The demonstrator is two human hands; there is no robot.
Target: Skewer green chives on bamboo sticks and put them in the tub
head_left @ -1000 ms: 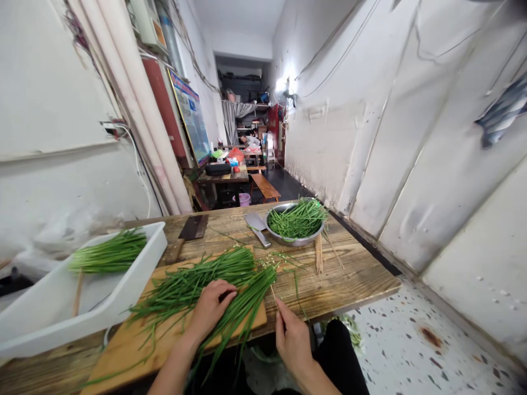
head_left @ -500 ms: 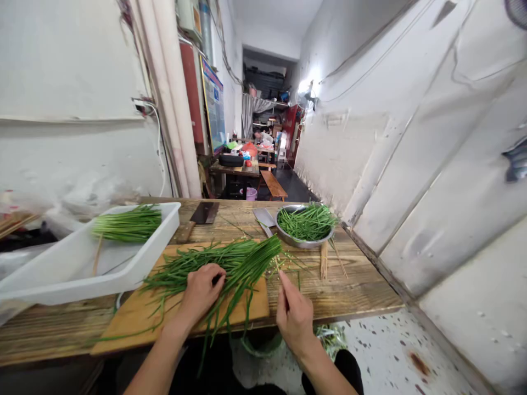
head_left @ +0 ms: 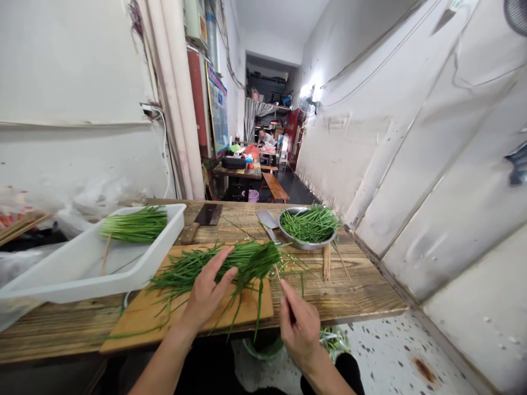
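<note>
A heap of long green chives (head_left: 185, 269) lies across the wooden cutting board (head_left: 135, 323). At its right end the chives gather into a tight bundle (head_left: 263, 259). Over the middle of the heap is my left hand (head_left: 209, 291), its fingers and thumb spread apart. My right hand (head_left: 300, 323) pinches a thin wooden skewer (head_left: 277, 271), whose upper end meets the bundle. Whether it passes through the chives is hidden. Beyond the board, a metal bowl (head_left: 307, 245) holds more chives, and bare skewers (head_left: 326, 263) lie beside it.
A white tray (head_left: 164, 252) with skewered-looking chives (head_left: 134, 224) stands at left. A cleaver (head_left: 208, 214) and a metal scraper (head_left: 267, 219) lie on the wooden table (head_left: 354, 291). Below the front edge is a green bin (head_left: 263, 351). A person (head_left: 265, 137) is far back.
My left hand has opened and lifted from the chives. Hanging strands near the board's front edge have shifted right. My right hand keeps its pinch on the skewer.
</note>
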